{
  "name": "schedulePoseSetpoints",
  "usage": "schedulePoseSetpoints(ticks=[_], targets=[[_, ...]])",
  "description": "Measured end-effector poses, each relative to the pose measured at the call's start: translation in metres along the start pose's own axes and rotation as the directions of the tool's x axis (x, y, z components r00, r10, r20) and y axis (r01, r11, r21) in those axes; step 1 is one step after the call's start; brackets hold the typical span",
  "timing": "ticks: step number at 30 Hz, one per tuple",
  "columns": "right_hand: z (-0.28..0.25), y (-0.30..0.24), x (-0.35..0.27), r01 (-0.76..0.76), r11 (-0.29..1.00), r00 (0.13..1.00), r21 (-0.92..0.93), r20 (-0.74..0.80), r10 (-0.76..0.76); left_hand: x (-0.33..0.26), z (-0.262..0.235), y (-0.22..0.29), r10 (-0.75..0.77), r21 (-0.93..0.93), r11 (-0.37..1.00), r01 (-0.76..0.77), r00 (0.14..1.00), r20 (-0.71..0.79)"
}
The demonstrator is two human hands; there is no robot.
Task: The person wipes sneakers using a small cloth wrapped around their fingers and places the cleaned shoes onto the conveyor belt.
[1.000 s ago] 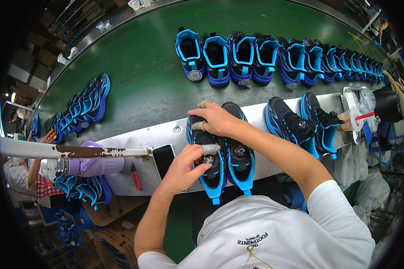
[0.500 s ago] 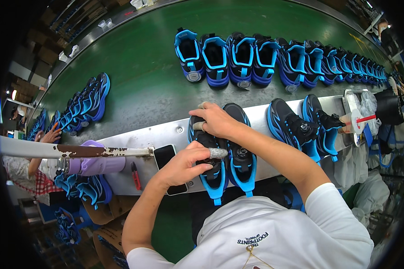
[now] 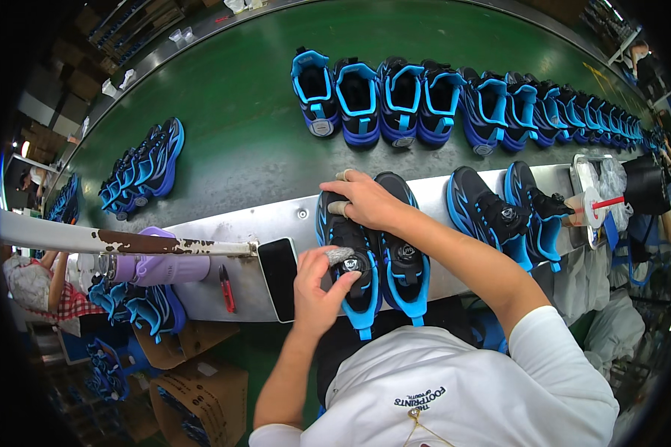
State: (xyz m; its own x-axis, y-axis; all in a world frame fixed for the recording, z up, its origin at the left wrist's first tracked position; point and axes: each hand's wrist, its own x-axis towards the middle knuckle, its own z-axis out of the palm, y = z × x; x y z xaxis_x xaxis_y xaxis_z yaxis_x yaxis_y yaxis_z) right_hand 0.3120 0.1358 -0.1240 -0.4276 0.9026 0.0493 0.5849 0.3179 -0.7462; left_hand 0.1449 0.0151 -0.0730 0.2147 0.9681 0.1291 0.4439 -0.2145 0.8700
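A pair of black and blue sneakers lies before me, toes pointing away: the left sneaker (image 3: pixel 361 294) and the right sneaker (image 3: pixel 405 290). My left hand (image 3: pixel 319 294), a silvery wrap on one finger, pinches the round lacing dial (image 3: pixel 353 264) on the left sneaker's tongue between thumb and forefinger. Across that sneaker's forefoot reaches my right hand (image 3: pixel 365 203), fingers curled over its outer side and hiding part of the upper. Beige covers show on two of its fingers. The right sneaker stands beside it, under my right forearm.
A phone (image 3: pixel 277 279), a red marker (image 3: pixel 227 289) and a lilac bottle (image 3: pixel 173 261) are left on the metal ledge (image 3: pixel 201 298). Another sneaker pair (image 3: pixel 492 212) and a cup with a red straw (image 3: pixel 590 205) are right. Sneaker rows line the green belt (image 3: pixel 231 97). A worn white bar (image 3: pixel 127 242) juts in from the left.
My left hand has moved right and its thumb and forefinger have closed on the dial. My right hand stays on the sneaker. At far left, a co-worker's hand has left the sneaker row.
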Motion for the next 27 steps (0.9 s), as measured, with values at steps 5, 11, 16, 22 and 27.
schedulePoseSetpoints(ticks=[5,11,16,22,27], targets=[[0.0,0.0,0.0,0.001,1.0,1.0,-0.006,0.007,-0.001,0.01,-0.001,-0.001,0.044,-0.033,0.999,-0.04,0.989,0.14],[-0.002,0.003,-0.002,0.043,0.999,0.999,-0.017,-0.033,-0.043,0.003,0.023,-0.01,-0.117,-0.183,0.978,0.103,0.991,-0.071],[-0.004,-0.001,0.0,0.025,1.0,1.0,0.009,0.018,-0.025,0.019,-0.009,-0.025,0.052,-0.317,0.946,0.067,0.934,0.353],[-0.004,0.005,-0.004,0.027,0.999,1.0,0.041,-0.007,-0.026,-0.008,0.018,0.011,-0.168,-0.029,0.986,0.166,0.975,-0.147],[-0.006,0.004,0.0,0.051,0.997,0.999,0.052,-0.008,-0.051,-0.016,0.037,0.015,-0.115,0.124,0.978,0.169,0.926,-0.361]])
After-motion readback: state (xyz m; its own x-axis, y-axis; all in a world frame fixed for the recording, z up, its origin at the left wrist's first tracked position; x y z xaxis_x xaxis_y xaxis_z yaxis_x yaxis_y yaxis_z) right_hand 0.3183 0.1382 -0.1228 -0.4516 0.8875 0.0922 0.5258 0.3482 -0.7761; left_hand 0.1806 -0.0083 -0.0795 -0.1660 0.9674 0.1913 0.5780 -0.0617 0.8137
